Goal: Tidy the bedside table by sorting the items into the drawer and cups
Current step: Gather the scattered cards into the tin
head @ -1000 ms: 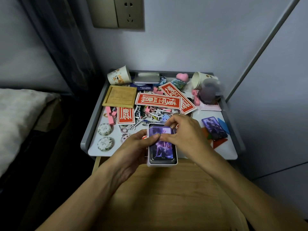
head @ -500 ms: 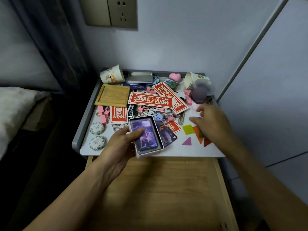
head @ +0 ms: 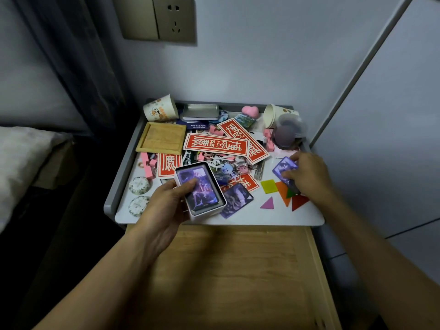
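Note:
My left hand (head: 166, 206) grips a white card box (head: 207, 211) with purple picture cards in it, held over the front edge of the bedside table top (head: 273, 216); the thumb lies on the top card. At the table's right side my right hand (head: 307, 175) pinches a purple card (head: 283, 169). Another purple card (head: 237, 200) lies flat beside the box. Below the table top the wooden drawer (head: 233, 277) stands pulled open. Two paper cups lie tipped at the back, one at left (head: 160, 108) and one at right (head: 276, 114).
Red paper strips (head: 215, 145), a wooden tray (head: 162, 138), a metal tin (head: 200, 111), pink blocks, keychains, coloured tangram pieces (head: 283, 189), round discs (head: 139, 184) and a purple plastic jar (head: 287, 134) crowd the top. A wall stands behind, a panel at right, a bed at left.
My right hand left the box, moved to the table's right side and took hold of a purple card. My left hand carried the box to the left.

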{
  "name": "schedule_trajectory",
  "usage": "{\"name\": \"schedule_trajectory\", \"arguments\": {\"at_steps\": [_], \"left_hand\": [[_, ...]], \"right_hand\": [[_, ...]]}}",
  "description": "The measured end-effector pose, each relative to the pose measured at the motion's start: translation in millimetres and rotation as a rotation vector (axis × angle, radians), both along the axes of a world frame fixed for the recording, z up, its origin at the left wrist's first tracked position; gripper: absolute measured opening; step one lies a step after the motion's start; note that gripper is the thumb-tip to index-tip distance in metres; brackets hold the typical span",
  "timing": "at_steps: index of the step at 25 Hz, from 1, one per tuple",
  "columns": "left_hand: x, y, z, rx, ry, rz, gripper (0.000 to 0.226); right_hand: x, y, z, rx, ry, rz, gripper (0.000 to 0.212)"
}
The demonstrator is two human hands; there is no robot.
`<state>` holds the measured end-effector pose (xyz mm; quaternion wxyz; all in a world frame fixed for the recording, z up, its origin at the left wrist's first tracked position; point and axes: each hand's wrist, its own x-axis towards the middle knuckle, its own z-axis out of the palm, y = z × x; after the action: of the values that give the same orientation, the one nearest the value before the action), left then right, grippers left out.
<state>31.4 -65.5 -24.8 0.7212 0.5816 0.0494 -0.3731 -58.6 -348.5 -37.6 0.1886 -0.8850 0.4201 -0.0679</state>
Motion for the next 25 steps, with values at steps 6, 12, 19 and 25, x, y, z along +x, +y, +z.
{"name": "schedule_trajectory", "arguments": {"at_steps": [6,12,19,25], "left_hand": [[13,5,9,-0.035,0.065,0.087,0.018],[15,14,16,-0.026,0.095,0.17,0.024],[16,18,17,-0.043,0.101,0.129,0.03],[17,17,14,-0.013,0.065,0.111,0.026]], "right_hand": [[2,43,33,0.26,-0.14,0.519,0.033],[14,82,8,0.219,0.145,0.806,0.05],[19,88,1,0.063,0.22,0.835,0.069],[17,96,8,0.069,0.207,0.819,0.052]]}}
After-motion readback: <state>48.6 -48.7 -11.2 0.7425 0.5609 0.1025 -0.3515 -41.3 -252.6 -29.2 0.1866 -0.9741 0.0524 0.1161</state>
